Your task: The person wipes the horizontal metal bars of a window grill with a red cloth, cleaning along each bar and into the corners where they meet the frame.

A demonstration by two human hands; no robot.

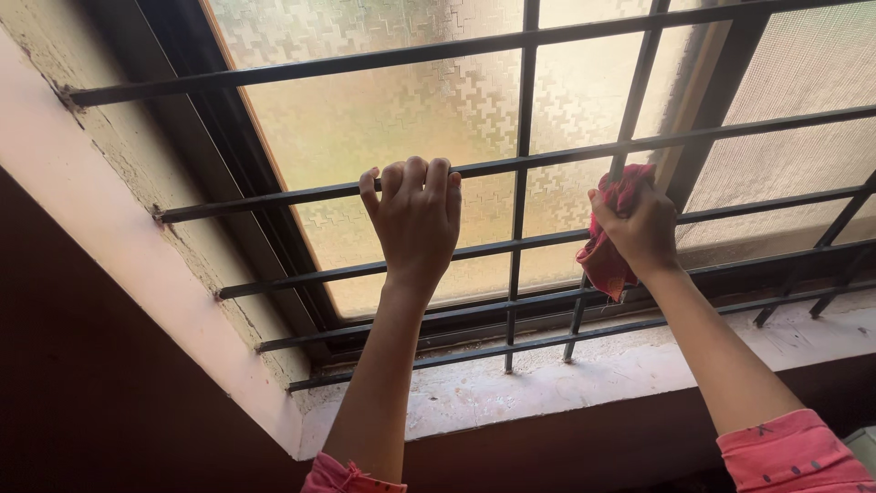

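Fingers (415, 178) of the left hand (418, 224) curl closed over a grille bar (274, 196); the right hand (643, 224) clenches a red cloth (604, 260) against an upright bar (584, 301). Cloth looks soft, light, best bunched in the fist. Frosted pane (383, 119) behind; sill (547, 383) below.

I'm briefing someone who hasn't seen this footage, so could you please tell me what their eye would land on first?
Two raised arms dominate the middle: the left hand grips a horizontal bar of the dark window grille, while the right hand presses a bunched red cloth against an upright bar further right. Behind the grille glows patterned frosted glass, above a worn pale sill.
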